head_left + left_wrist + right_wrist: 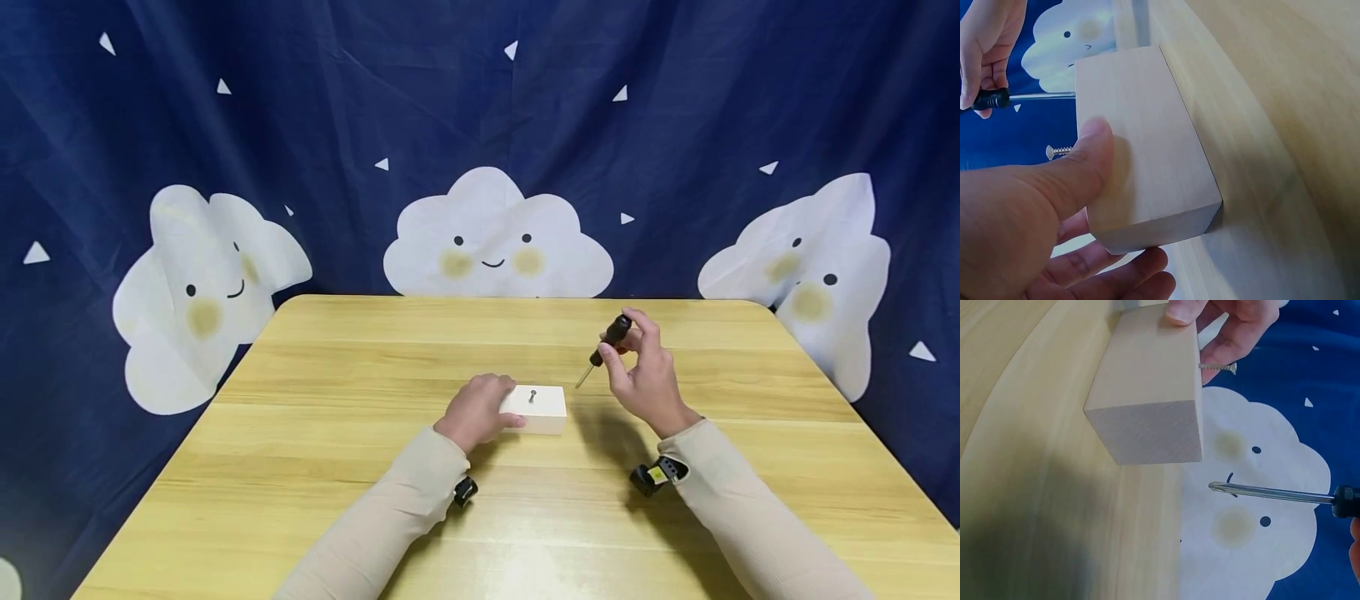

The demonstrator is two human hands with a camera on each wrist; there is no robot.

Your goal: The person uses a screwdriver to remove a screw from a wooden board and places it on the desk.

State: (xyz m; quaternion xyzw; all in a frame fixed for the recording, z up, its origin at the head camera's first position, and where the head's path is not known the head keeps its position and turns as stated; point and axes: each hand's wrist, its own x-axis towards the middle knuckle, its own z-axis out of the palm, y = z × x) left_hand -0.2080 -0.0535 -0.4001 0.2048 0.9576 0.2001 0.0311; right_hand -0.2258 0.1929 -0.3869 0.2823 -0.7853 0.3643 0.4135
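Observation:
A pale wooden block (551, 404) lies on the table, with a screw (532, 396) standing partly sunk in its top. My left hand (480, 408) grips the block's left end, thumb on the near side; in the left wrist view the thumb presses the block's face (1154, 125). In my right hand (648, 379) I hold a black-handled screwdriver (615, 331), its shaft slanting down to the left. The tip is up and to the right of the block, apart from the screw. The right wrist view shows a cross-shaped screwdriver tip (1213, 486) and the screw's threaded shank (1215, 367).
The light wooden table (337, 358) reaches back to a dark blue curtain (337, 108) printed with white clouds and small triangles. Each wrist carries a small black camera, such as the right wrist camera (656, 477).

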